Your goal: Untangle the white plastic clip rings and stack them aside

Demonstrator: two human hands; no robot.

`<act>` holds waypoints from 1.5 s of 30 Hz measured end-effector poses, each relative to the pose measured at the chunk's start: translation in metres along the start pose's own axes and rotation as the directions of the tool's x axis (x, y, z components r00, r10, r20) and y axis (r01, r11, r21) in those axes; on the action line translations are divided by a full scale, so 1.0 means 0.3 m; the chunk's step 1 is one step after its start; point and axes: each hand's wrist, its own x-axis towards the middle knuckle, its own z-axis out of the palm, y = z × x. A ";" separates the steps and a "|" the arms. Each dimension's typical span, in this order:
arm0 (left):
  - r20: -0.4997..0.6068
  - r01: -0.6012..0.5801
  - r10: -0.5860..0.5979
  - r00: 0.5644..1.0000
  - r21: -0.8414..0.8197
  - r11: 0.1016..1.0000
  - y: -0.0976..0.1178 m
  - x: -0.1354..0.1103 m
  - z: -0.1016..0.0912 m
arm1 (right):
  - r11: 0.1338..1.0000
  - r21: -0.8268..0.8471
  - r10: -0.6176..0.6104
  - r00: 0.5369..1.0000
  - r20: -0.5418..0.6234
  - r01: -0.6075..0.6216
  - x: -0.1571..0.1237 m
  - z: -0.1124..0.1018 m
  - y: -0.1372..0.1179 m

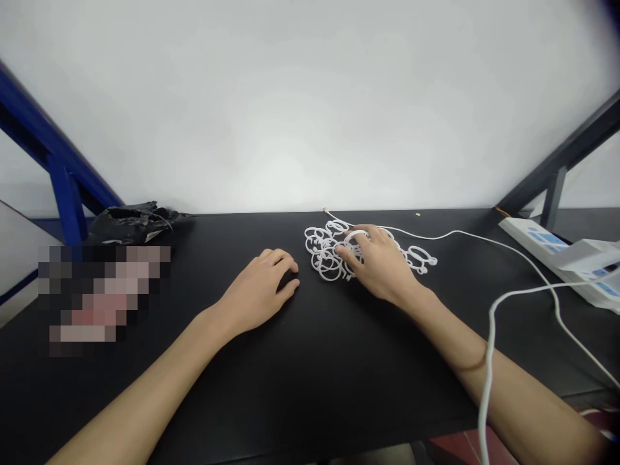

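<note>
Head view, looking down at a black table [310, 374] set against a plain white wall [310, 97]. Two bare forearms reach in from the bottom edge.

The left hand [259, 290] rests palm down on the table, fingers loosely curled under, holding nothing. It lies just left of a pile of white plastic rings [329, 248] near the table's far middle.

The right hand [380, 265] lies on top of that pile, fingers spread and bent, fingertips touching the rings; whether any ring is pinched cannot be told. More rings [421, 256] show just right of the hand.

A thin white cable [460, 234] runs from behind the pile toward the right. A white power strip [566, 255] sits at the right edge. A crumpled black bag [133, 221] lies at far left.
</note>
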 end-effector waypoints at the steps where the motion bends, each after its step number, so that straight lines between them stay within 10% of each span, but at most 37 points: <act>1: 0.002 0.002 -0.002 1.000 0.001 1.000 0.000 0.000 0.000 | 1.000 0.013 0.002 0.999 -0.035 -0.002 0.003 -0.001 0.001; 21: 0.051 0.004 -0.005 0.999 0.031 0.999 0.013 -0.001 -0.010 | 0.983 0.175 0.075 0.992 -0.104 -0.056 0.032 0.018 0.053; 45: 0.075 0.016 -0.020 0.997 0.053 0.998 0.018 -0.009 -0.016 | 0.995 -0.096 0.042 0.994 0.098 -0.032 0.020 0.041 0.076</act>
